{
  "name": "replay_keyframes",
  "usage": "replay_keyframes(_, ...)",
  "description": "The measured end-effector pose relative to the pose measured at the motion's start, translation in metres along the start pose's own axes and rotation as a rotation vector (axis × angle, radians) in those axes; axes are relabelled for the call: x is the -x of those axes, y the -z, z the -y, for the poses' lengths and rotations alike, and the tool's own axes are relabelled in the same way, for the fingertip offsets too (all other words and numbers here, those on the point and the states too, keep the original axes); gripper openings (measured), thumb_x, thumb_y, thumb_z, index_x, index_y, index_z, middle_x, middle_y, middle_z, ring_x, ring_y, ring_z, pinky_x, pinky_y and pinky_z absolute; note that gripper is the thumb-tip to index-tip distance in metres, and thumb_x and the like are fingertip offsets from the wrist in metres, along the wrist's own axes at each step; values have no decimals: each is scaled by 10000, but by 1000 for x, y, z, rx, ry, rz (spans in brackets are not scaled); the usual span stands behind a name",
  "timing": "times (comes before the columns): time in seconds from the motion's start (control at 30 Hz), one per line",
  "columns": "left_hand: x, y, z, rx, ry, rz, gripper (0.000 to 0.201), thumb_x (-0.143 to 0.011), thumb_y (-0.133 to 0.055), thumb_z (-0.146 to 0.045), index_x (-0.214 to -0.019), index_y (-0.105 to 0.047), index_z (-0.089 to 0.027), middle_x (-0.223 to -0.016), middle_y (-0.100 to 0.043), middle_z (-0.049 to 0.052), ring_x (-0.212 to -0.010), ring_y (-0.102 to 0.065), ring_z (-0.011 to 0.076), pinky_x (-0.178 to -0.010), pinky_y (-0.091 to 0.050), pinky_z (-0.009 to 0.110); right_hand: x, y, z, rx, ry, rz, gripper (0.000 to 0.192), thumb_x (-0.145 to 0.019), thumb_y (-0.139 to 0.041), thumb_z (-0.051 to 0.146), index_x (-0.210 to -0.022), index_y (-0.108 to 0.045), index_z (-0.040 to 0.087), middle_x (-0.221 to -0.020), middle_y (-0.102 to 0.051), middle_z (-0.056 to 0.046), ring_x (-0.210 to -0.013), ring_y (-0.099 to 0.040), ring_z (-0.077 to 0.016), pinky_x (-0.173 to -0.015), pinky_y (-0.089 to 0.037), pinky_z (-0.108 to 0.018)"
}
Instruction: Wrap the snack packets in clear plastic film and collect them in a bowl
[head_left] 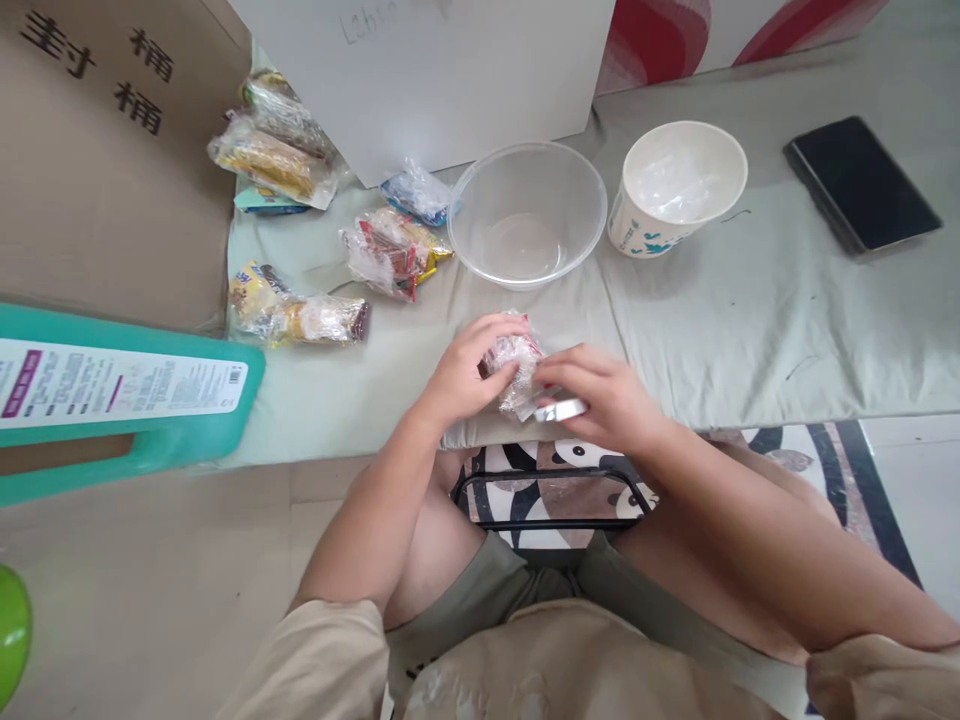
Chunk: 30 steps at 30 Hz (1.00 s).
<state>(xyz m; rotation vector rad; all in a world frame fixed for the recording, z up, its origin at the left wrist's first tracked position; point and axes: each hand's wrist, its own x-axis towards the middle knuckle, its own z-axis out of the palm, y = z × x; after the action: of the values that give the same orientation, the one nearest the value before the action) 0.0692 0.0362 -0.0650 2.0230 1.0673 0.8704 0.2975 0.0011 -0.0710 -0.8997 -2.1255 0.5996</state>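
Observation:
A plastic-wrapped snack packet (517,385) with red and white print lies at the table's front edge. My left hand (472,368) is curled round its left side, thumb and fingers pressing on it. From the right, my right hand (606,395) reaches in with its fingers closed at the wrap. A small white, shiny object (561,410) sticks out of that hand; its kind is not clear. Just beyond the packet stands a clear plastic bowl (525,272) with nothing in it.
Right of the bowl is a paper cup (637,240) holding crumpled clear film. A black phone (862,185) lies farther right. More wrapped snacks (322,318) lie left, near a cardboard box (112,200) and a teal container (251,385). A white board (450,80) stands behind.

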Motion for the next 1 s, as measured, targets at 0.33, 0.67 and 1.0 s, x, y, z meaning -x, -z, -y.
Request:
replay_keyframes(0.33,1,-15,-6,-143,-402,-117,230,-845,-696,-59,-991,-665,-233,-1233,-715,68,-1329,-639,251,-1128,-550,470,-20,8,0,-754,-765,42,715,-794,-790,562,-1353,-516,210,-1286,-663,-140,-1063,-692,-266,-802,-601,-400)
replay_keyframes(0.67,7,-28,-3,375,110,-26,595,-927,-593,-682,-1427,-450,-393,-1531,-511,87,-1302,-632,287,-986,-611,446,-17,15,2,-780,-753,-196,459,-751,-812,376,-1105,-569,213,-972,-695,-48,-867,-684,-212,-717,-580,-363)
replay_keyframes(1.0,0,-35,-8,222,89,-172,278,-997,-617,-459,-1217,-594,-290,-1187,-691,30,-1035,-687,168,-907,-561,310,-14,21,-2,-532,-864,-348,345,-856,-663,437,-1121,-608,224,-1118,-689,-96,-863,-662,-190,-593,-543,-294)
